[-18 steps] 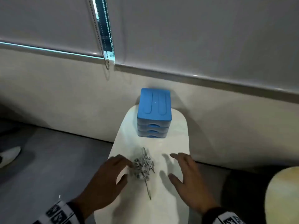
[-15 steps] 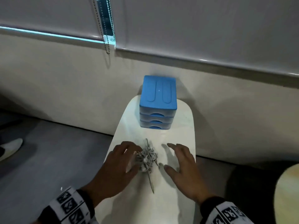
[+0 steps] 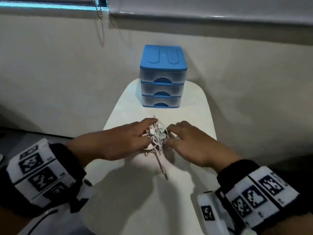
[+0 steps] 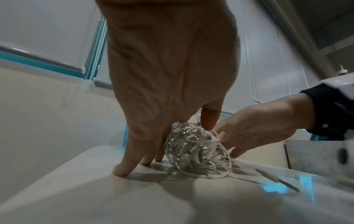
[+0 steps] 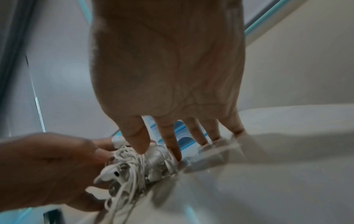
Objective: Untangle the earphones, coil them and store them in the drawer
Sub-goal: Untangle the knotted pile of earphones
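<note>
A tangled ball of white earphones [image 3: 157,135] lies in the middle of the small white table [image 3: 135,192], its plug end [image 3: 165,173] trailing toward me. My left hand [image 3: 144,133] grips the tangle from the left, fingers over it and thumb under it. My right hand [image 3: 168,135] comes in from the right, its straight fingertips [image 5: 140,149] touching the tangle [image 5: 134,163]. In the left wrist view the tangle [image 4: 193,148] rests on the table between both hands. The blue three-drawer unit [image 3: 163,77] stands at the table's far end, all drawers shut.
A cream wall [image 3: 59,73] rises right behind the drawer unit, with window blinds and a bead chain [image 3: 100,12] above. The table is narrow; grey floor [image 3: 42,131] drops off on its left and a dark area on its right.
Both hands have closed in on the tangle: the left now grips it, and the right, which lay flat on the table beside it, now touches it. The view has come nearer.
</note>
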### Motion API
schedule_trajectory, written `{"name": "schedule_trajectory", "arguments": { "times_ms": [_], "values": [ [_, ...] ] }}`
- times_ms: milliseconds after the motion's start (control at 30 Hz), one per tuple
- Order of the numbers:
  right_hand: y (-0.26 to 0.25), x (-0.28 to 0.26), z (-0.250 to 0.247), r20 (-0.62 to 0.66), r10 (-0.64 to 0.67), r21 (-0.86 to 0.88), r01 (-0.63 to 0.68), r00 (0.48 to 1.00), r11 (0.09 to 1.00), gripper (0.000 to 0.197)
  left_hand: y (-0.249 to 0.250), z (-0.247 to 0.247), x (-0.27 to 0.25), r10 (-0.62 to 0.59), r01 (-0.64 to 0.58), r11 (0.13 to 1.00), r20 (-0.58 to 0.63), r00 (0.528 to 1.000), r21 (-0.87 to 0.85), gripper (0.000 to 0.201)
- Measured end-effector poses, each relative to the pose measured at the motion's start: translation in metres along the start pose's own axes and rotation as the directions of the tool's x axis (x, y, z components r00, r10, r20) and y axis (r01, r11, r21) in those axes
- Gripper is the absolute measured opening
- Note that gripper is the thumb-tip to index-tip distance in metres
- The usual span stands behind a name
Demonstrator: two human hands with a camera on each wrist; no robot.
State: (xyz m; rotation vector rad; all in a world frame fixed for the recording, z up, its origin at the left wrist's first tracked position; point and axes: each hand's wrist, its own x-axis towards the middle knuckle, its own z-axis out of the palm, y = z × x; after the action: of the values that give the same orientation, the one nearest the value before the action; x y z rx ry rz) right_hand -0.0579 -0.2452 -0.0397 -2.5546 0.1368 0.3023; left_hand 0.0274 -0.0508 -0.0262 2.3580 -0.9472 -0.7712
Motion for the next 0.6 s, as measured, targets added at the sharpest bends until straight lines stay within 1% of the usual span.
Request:
{"name": "schedule_trajectory", "arguments": {
  "times_ms": [67, 100, 133, 233, 300, 400, 500, 533, 600],
  "values": [
    [-0.004, -0.001, 0.0, 0.012, 0.012, -0.024, -0.012, 1.0, 1.0, 0.04, 0.001, -0.001, -0.003, -0.047, 0.047, 0.998, 0.005, 0.999, -0.028, 0.083],
    [-0.007, -0.001, -0.001, 0.033, 0.025, -0.045, -0.024, 0.999, 0.999, 0.035, 0.0, -0.001, -0.003, -0.074, 0.073, 0.995, -0.003, 0.997, -0.073, 0.085],
    [-0.011, -0.002, -0.001, 0.054, 0.027, -0.059, -0.023, 0.998, 0.998, 0.029, -0.001, 0.0, -0.005, -0.094, 0.093, 0.989, -0.008, 0.996, -0.115, 0.081],
    [-0.024, -0.013, -0.008, 0.105, 0.049, -0.052, -0.043, 0.993, 0.998, 0.015, 0.006, -0.001, -0.013, -0.11, 0.107, 0.975, -0.002, 0.994, -0.195, 0.058],
    [-0.028, -0.017, -0.01, 0.107, 0.07, -0.052, -0.065, 0.992, 0.997, 0.014, 0.013, 0.001, -0.017, -0.137, 0.136, 0.956, 0.012, 0.99, -0.259, 0.053],
    [-0.033, -0.023, -0.009, 0.093, 0.077, -0.102, -0.068, 0.993, 0.992, 0.025, 0.019, 0.008, -0.022, -0.147, 0.139, 0.953, -0.009, 0.989, -0.271, 0.049],
    [-0.032, -0.027, -0.008, 0.093, 0.111, -0.108, -0.101, 0.989, 0.989, 0.027, 0.02, 0.011, -0.02, -0.14, 0.122, 0.958, -0.051, 0.989, -0.259, 0.049],
    [-0.029, -0.027, -0.007, 0.082, 0.12, -0.089, -0.113, 0.989, 0.99, 0.032, 0.02, 0.01, -0.02, -0.142, 0.121, 0.957, -0.06, 0.988, -0.264, 0.047],
    [-0.022, -0.03, -0.007, 0.033, 0.145, 0.005, -0.145, 0.989, 0.989, 0.057, 0.019, 0.01, -0.021, -0.154, 0.129, 0.953, -0.074, 0.985, -0.273, 0.038]
  ]
}}
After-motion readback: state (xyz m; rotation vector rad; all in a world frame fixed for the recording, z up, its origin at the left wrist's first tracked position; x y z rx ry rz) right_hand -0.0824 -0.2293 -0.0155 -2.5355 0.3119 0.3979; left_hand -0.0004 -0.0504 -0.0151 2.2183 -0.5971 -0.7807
